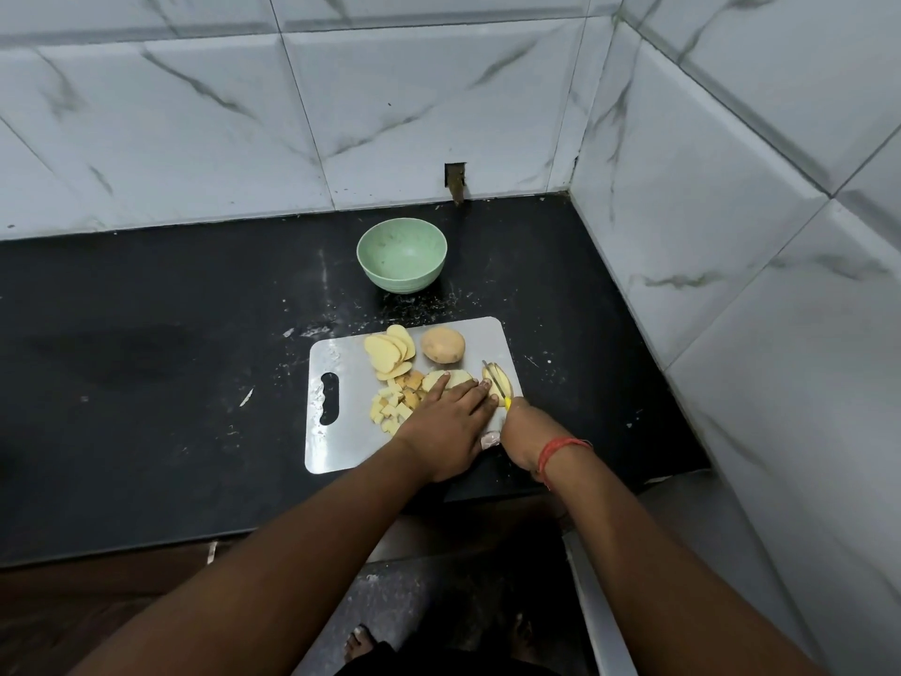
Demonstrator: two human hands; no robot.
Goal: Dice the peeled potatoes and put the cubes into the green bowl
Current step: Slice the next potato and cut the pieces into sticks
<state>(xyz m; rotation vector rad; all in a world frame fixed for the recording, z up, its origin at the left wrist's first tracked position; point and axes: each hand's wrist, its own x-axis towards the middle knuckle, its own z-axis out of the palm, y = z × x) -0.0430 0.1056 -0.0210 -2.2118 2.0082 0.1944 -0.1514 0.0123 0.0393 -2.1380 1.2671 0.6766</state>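
Note:
A steel cutting board [336, 446] lies on the black counter. On it are a whole peeled potato [442, 344], a fan of potato slices [390, 353] and a heap of potato cubes [394, 404]. My left hand [448, 426] presses flat on a potato piece [456, 378], fingers spread over it. My right hand [524, 436] grips a knife [496, 383] with a yellow handle, its blade standing in cut slices at the board's right edge. The green bowl [401, 255] stands behind the board with nothing in it.
The black counter [170, 358] ends at tiled walls behind and on the right, forming a corner. Its front edge runs just below the board. A small hole in the back wall sits above the bowl. Bare feet show on the floor below.

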